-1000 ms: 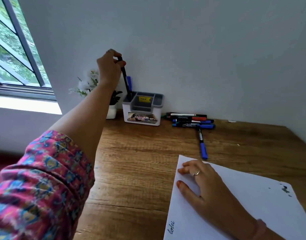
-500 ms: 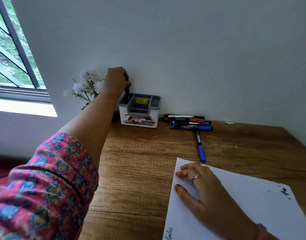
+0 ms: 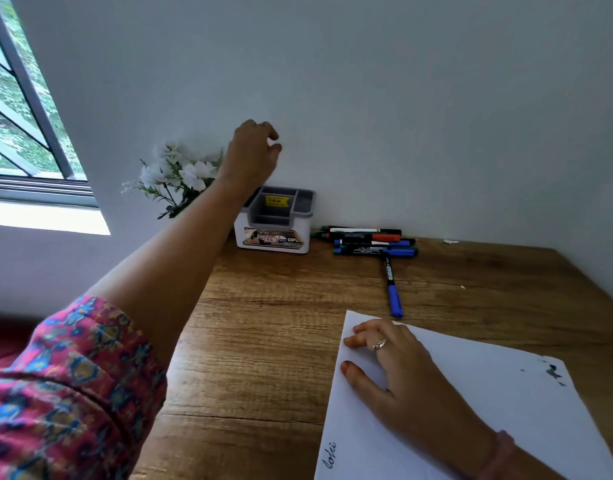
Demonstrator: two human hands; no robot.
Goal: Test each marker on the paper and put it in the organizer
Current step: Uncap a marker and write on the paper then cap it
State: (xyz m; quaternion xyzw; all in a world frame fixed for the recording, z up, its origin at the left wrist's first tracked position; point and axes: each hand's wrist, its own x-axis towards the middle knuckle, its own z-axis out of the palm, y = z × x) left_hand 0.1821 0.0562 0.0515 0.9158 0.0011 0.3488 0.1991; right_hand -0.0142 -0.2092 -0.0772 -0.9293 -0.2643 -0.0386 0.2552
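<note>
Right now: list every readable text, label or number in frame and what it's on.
"42": red-framed tag on the organizer front label.
"OP": cut-off white letters, same label.
Yellow sticker inside organizer: too blurred.
Handwritten word on paper, near edge: illegible.
Marker barrel print: too small.

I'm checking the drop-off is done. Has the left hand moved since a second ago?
Yes. The left hand has let go of the marker and lifted up, away from the organizer, now holding nothing.
</note>
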